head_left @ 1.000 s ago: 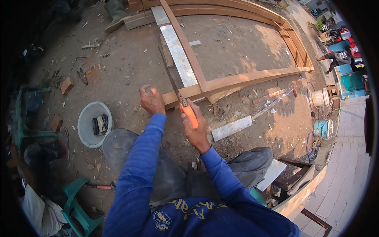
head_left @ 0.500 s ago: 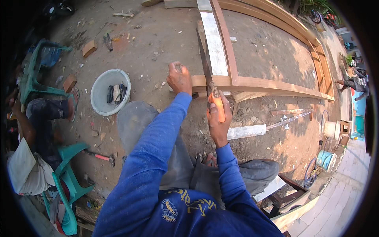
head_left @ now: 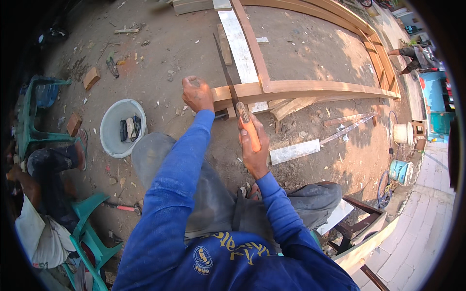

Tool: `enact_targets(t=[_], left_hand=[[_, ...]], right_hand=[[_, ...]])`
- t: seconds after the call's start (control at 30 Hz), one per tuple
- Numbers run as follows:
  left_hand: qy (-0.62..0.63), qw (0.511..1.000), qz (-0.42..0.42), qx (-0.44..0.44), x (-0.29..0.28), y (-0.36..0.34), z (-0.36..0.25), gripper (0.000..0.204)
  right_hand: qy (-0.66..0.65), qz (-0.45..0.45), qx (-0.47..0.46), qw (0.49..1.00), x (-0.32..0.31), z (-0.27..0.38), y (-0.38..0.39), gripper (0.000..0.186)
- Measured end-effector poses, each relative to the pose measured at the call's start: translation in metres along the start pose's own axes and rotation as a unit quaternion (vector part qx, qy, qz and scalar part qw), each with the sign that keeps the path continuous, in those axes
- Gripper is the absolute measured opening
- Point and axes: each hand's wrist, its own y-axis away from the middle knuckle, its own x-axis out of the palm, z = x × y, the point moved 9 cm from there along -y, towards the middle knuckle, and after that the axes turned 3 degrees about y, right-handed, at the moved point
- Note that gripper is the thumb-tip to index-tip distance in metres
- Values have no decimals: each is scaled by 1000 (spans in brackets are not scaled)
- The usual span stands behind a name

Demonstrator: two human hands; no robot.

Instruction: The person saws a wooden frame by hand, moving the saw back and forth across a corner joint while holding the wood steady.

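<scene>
In my right hand (head_left: 253,148) is a handsaw with an orange handle (head_left: 248,130). Its long dark blade (head_left: 225,72) points away from me, crossing the near beam of a wooden frame (head_left: 310,86) close to that beam's left end. My left hand (head_left: 198,94) is closed at this end, fingers curled, and seems to grip it; the hand hides part of the wood. A whitish board (head_left: 238,46) runs beneath the frame, beside its cross rail (head_left: 250,43).
Left of my knee stands a pale bucket (head_left: 109,128) with tools inside. A hammer (head_left: 124,207), pliers (head_left: 112,68) and brick pieces (head_left: 91,77) lie on the dirt. Another person sits by green plastic chairs (head_left: 90,213). A loose board (head_left: 295,152) lies at right.
The view has shifted, so most things appear further left. The saw has drawn back toward me along its cut, its blade leaning more to the left. My left hand stays at the beam's end.
</scene>
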Motion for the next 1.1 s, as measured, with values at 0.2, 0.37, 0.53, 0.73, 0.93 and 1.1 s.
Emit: enact_targets(t=[0.2,0.37,0.53,0.73,0.93,1.1], left_hand=[[-10,1000,-5,21,-10,-3,-1,20],[-12,999,9,34,-3,1,-7,27],[-101,993,34,60,-13,5,3,24],[-107,988,92,69,-17,19,-17,26],[-152,961,148,175,25,55,-23,26],[-128,979,114,107,-6,25,-27,26]], right_hand=[[-20,-16,12,1000,12,6,-17,50],[-9,-27,-13,999,5,16,-11,51],[-6,-18,5,1000,7,21,3,50],[-23,-28,14,999,-4,16,15,49],[-11,-33,44,998,-24,-6,32,52],[-26,-17,13,999,3,3,24,55]])
